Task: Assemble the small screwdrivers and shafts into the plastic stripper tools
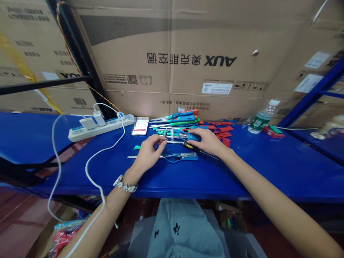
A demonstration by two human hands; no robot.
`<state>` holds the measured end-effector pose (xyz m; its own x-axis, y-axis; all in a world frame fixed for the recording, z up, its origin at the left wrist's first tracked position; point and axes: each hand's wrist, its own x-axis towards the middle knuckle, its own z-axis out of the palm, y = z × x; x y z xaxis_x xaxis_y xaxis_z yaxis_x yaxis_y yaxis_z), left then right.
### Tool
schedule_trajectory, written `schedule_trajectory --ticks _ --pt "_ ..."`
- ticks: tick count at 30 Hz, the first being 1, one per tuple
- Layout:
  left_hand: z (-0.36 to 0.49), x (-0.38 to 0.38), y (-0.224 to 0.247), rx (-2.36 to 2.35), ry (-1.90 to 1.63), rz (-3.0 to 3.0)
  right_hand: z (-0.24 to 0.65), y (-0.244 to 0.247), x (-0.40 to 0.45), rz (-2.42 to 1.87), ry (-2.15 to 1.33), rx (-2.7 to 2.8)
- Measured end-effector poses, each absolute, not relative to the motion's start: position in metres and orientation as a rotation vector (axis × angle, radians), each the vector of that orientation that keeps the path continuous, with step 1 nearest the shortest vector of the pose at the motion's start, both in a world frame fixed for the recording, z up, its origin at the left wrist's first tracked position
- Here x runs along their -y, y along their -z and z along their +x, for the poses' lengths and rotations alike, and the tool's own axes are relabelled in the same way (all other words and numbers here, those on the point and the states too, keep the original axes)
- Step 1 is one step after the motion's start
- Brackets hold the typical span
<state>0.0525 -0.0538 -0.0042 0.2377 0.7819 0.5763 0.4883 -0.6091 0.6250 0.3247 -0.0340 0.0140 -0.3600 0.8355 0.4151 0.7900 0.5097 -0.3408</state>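
Observation:
My left hand [151, 152] is above the blue table, thumb and fingertips pinched together; what they hold, if anything, is too small to make out. My right hand [206, 140] is closed on a blue lighter casing [189, 136], at the front of a pile of long lighters with blue, green and red handles [185, 122]. Just below the right fingers lies a yellow and black screwdriver [191, 146]. Nearer the table's front edge, an opened blue lighter [185, 156] with a metal tube and a clear inner part lies flat. A small green piece [137, 147] rests left of my left hand.
A white power strip [102, 127] with plugs and a looping white cable stands at the left, beside a phone [140, 127]. A green-labelled bottle [261, 120] and a red box [273, 132] are at the right. Cardboard boxes [172, 43] rise behind the table [242, 175].

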Motion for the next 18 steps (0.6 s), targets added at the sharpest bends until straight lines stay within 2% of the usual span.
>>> schedule_trajectory --ticks 10,18 --pt "0.021 0.035 -0.001 -1.338 -1.292 2.262 0.347 -0.004 0.016 -1.453 -0.017 2.266" --pt "0.023 -0.004 -0.016 -1.317 -1.231 2.239 0.313 -0.014 0.016 -1.462 0.138 2.242"
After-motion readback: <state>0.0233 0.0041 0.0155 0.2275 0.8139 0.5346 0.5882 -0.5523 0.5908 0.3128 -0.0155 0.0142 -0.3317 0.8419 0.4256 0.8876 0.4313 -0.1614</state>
